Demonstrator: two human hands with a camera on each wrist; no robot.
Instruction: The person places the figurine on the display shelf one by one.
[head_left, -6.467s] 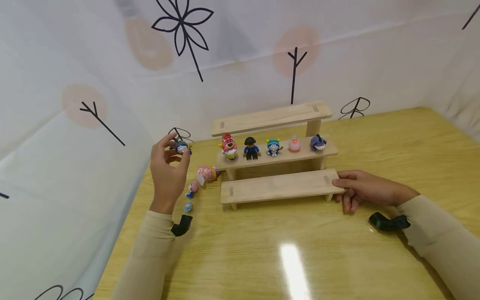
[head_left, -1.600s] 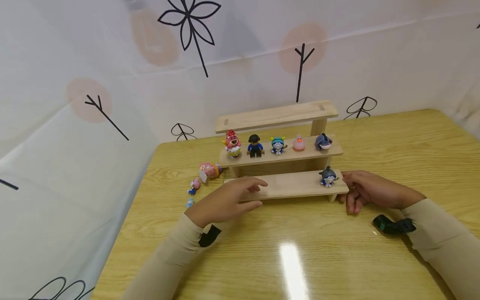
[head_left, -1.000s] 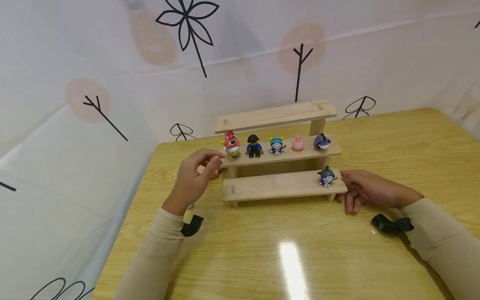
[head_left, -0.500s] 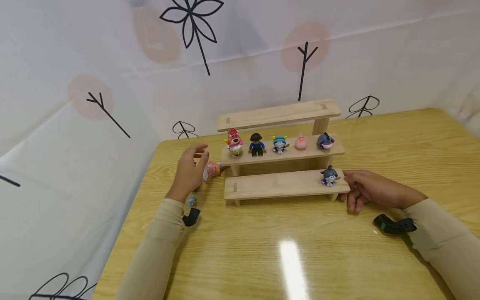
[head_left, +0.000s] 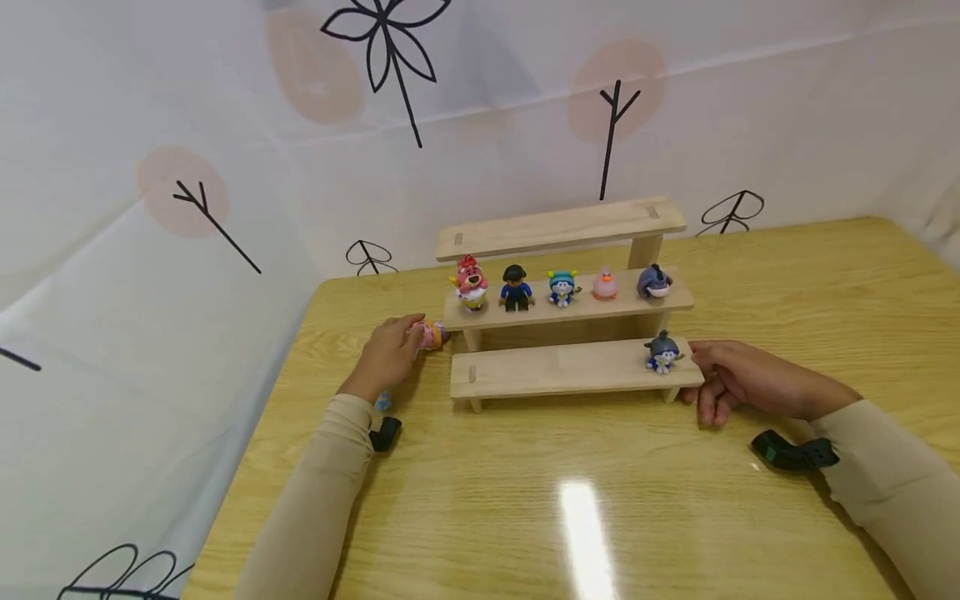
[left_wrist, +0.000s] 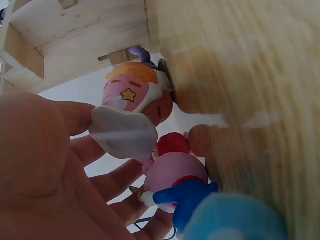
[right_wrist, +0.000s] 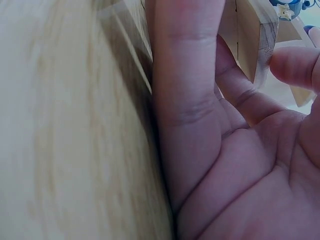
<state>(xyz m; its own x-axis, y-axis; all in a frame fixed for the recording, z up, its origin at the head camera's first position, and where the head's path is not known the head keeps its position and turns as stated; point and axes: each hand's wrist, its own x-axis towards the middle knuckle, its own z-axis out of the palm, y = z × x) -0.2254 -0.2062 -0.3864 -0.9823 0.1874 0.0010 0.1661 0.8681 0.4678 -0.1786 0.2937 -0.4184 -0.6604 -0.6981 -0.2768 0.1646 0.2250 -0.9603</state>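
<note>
In the head view my left hand (head_left: 385,358) is low over the table at the left of a three-tier wooden display stand (head_left: 540,371). Its fingers are loosely spread behind small toy figurines in the left wrist view. Closest to the thumb is a pink figurine (left_wrist: 131,92) with a star on its face, lying with its white base toward the palm. Beside the fingertips lies a pink-headed figurine (left_wrist: 176,172) in blue, partly covered by a light-blue one (left_wrist: 235,220). My right hand (head_left: 750,379) pinches the right end of the bottom tier, thumb at the board's edge.
Along the middle tier stand a red-pink bear figurine (head_left: 472,287), a black-haired figure (head_left: 516,290), a teal-hatted figurine (head_left: 562,289), a pink duck (head_left: 605,286) and a purple donkey (head_left: 655,283). A grey-hatted figurine (head_left: 663,354) stands on the bottom tier's right end.
Earlier my left hand held the grey-hatted figurine, which now stands on the bottom tier. The left hand has since moved back left and down to the figurines on the table. The right hand stays.
</note>
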